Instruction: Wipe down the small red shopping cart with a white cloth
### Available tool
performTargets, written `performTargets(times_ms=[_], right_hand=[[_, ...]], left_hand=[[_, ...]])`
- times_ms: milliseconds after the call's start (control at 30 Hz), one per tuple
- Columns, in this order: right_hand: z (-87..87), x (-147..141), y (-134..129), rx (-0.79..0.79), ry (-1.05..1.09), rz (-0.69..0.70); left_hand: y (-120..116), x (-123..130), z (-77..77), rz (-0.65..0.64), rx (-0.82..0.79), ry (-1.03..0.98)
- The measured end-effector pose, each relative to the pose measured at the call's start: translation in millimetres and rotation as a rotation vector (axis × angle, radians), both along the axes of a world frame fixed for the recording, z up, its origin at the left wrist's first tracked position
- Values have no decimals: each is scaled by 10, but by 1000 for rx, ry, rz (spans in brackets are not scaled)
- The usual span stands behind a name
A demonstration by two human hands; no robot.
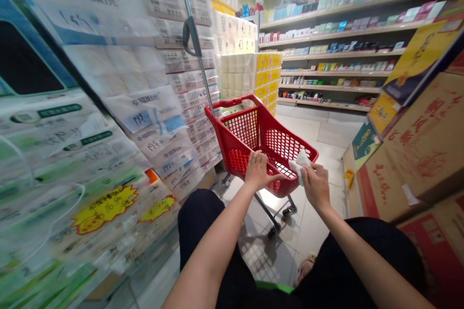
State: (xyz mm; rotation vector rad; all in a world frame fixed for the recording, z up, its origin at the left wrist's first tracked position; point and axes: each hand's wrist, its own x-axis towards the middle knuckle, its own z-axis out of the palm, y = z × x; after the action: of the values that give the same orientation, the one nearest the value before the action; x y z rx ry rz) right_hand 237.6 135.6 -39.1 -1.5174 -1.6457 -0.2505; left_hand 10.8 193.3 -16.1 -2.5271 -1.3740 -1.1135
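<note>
In front of my knees stands a red plastic shopping cart with a lattice basket, dark metal legs and castors; no goods show inside it. My left hand grips its near rim, fingers bent over the edge and thumb stretched along the side. A crumpled white cloth or tissue is pinched in my right hand, whose fingers are closed around it. The cloth touches the rim at the basket's near right corner. From the cart's far left a long metal pole with a grey grip rises.
Wrapped paper packs with price signs are stacked on the left. Yellow-and-white packs stand behind the cart. Cardboard boxes line the right side. Stocked shelves cover the back wall. Pale floor tiles run between them.
</note>
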Motion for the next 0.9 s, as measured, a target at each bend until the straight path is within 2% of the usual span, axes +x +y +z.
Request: performTargets(times_ms=[133, 267, 500, 567, 800, 900], right_hand=[[55, -394, -257, -40, -66, 79], [72, -400, -245, -44, -87, 143], [57, 63, -13, -151, -63, 339], [51, 212, 75, -159, -22, 358], [19, 896, 544, -78, 86, 211], [11, 1036, 693, -93, 96, 154]], left_hand=[[14, 7, 0, -10, -4, 1], [23, -22, 13, -33, -11, 9], [33, -6, 54, -58, -26, -5], [36, 7, 57, -66, -28, -9], [35, 14, 42, -66, -32, -18], [37, 32, 35, -47, -41, -11]])
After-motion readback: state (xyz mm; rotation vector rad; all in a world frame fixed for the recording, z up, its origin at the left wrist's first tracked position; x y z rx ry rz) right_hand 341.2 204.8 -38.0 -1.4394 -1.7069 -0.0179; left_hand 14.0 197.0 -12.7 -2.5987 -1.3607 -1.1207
